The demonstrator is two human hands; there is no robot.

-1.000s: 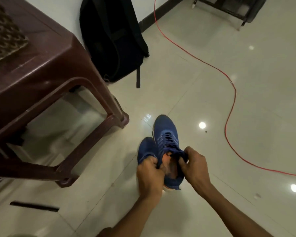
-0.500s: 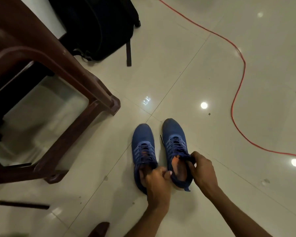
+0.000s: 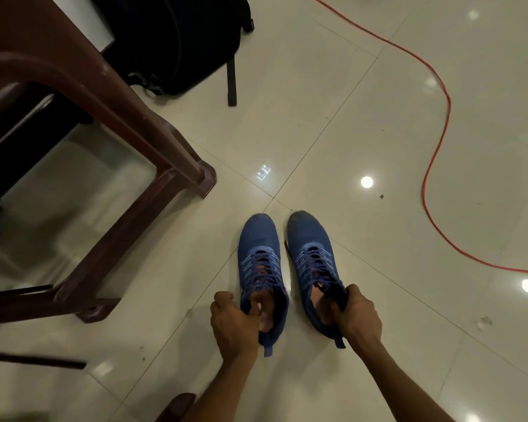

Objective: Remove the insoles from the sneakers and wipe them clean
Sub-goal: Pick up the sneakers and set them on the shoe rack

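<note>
Two blue sneakers side by side on the tiled floor, just apart, long axes parallel, toes pointing away from the person. Left hand grips the collar of the left sneaker, fingers curled inside. Right hand pinches the right sneaker collar at its outer edge.

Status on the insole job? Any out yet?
Early. Done: both shoes stand side by side on the floor, left sneaker and right sneaker. In hand: the left hand grips the left sneaker's collar, and the right hand grips the right sneaker's collar. Left: the insoles are not out yet, so both pulls and all the wiping remain.
</note>
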